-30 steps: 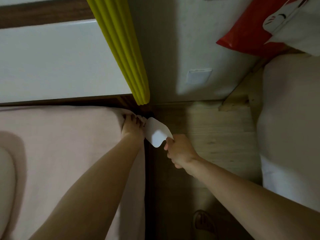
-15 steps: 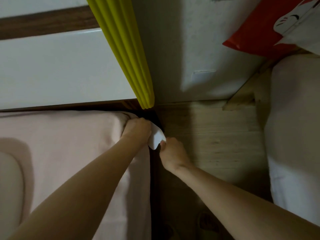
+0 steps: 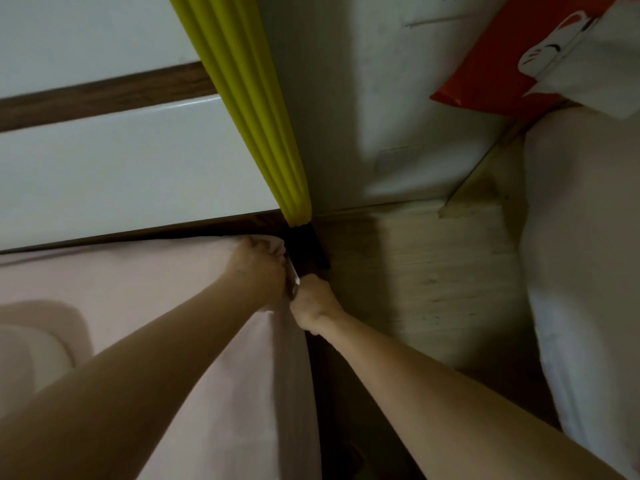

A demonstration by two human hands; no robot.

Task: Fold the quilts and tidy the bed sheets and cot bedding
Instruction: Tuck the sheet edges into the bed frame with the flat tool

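At mattress corner: L hand [image 3: 258, 268] fingers curled, gripping pink sheet [image 3: 145, 292] edge. R hand [image 3: 313, 303] just beside it, clenched on white tuck tool [image 3: 295, 277]. Tool was fully visible 1 s ago, now mostly buried between knuckles, so corner tuck looks nearly done.

1. The bed [image 3: 304, 393] fills the lower left; its dark frame edge shows along the right side and at the far corner.
2. A pale pink bed sheet [image 3: 138, 299] lies directly on it, drawn over the far right corner and hanging down the right side.
3. A rounded pale pillow [image 3: 20, 362] lies on the sheet at the left edge.
4. The light wood floor [image 3: 433, 271] runs right of the bed.
5. A cot [image 3: 585, 271] with pale bedding stands on the floor at the right.
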